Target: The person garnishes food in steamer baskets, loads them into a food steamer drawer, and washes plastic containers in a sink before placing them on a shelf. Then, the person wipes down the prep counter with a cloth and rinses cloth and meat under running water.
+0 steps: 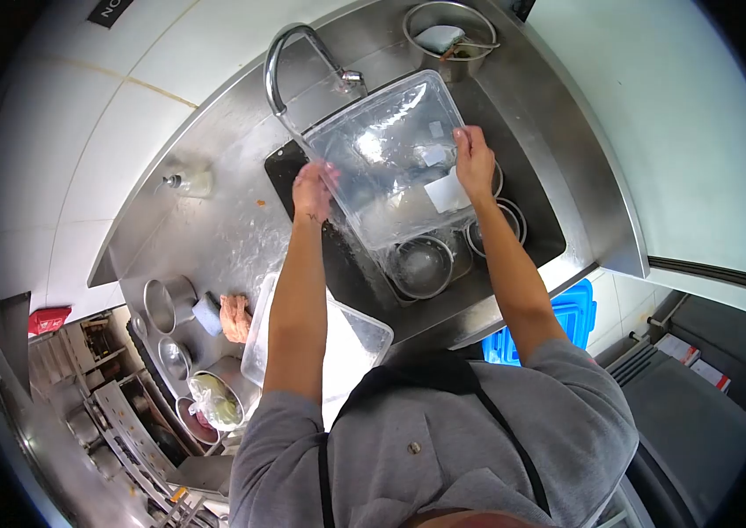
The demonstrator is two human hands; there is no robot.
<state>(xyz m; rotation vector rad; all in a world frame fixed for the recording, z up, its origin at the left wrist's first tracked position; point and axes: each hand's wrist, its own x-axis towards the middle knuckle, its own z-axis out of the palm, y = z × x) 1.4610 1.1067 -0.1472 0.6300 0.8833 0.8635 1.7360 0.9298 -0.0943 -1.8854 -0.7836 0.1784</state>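
Observation:
A wet, clear rectangular plastic container [390, 150] is held tilted over the sink, just below the faucet [278, 66]. My right hand [475, 163] grips its right edge, thumb and fingers closed around the rim. At the opposite side, my left hand [311, 189] is at the left edge, slightly blurred, with its fingers around the rim. Light patches show through the clear plastic. Beneath it, a round metal pot [421, 267] sits in the dark sink basin [540, 233], beside other round metal vessels partly hidden by my right arm and the container.
A metal pot [426, 22] with utensils stands at the back. On the left counter are a bottle [190, 183], a blue sponge [207, 314], an orange cloth [235, 318] and several metal containers. Another clear container [362, 327] lies near my body. A blue plastic item [575, 315] is below the counter's right edge.

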